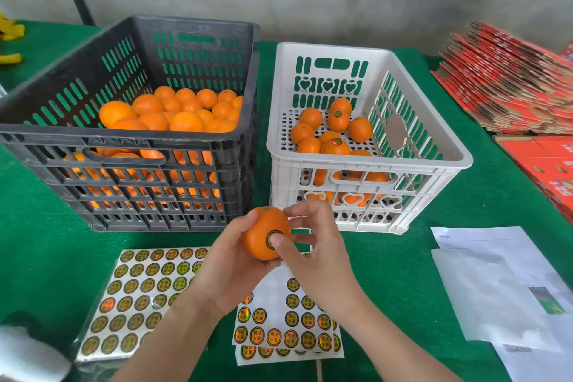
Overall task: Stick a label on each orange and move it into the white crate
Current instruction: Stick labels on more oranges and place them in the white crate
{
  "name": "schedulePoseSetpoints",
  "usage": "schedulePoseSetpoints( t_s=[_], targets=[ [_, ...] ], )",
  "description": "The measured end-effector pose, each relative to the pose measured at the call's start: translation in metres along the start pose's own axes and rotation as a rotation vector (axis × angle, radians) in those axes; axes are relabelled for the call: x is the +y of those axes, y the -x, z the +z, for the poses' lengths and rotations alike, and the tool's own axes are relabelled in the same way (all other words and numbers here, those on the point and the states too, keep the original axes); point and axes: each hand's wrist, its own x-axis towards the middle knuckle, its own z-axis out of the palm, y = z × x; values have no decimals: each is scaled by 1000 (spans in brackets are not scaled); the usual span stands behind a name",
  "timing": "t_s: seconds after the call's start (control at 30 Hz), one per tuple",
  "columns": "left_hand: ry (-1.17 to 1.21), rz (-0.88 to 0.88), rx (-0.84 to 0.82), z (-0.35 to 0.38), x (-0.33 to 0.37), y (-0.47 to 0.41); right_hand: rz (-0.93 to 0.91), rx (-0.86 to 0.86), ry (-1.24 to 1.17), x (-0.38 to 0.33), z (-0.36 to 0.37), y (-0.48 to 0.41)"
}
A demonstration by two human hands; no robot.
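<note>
Bare forearms [173,335], fingers [299,209] with seemingly short nails

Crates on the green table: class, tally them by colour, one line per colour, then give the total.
Black crate: 1
White crate: 1
Total: 2
</note>
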Motion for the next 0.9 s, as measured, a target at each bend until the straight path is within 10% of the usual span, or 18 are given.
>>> schedulePoseSetpoints(
  t_s=[0.33,0.47,0.57,0.73,0.9],
  targets=[
    [-624,168,-34,33,31,6,-311,-66,262,-16,-10,-11],
    [-1239,688,38,57,95,-10,-369,67,161,-43,-32,-57],
    [-1507,953,405,54,151,-46,-206,67,251,-48,-56,-120],
    [-1853,595,743,17,189,-74,62,-410,881,-15,-70,-216],
    [-1771,664,841,9,186,-76,218,-892,1343,21,-55,-249]
  ],
)
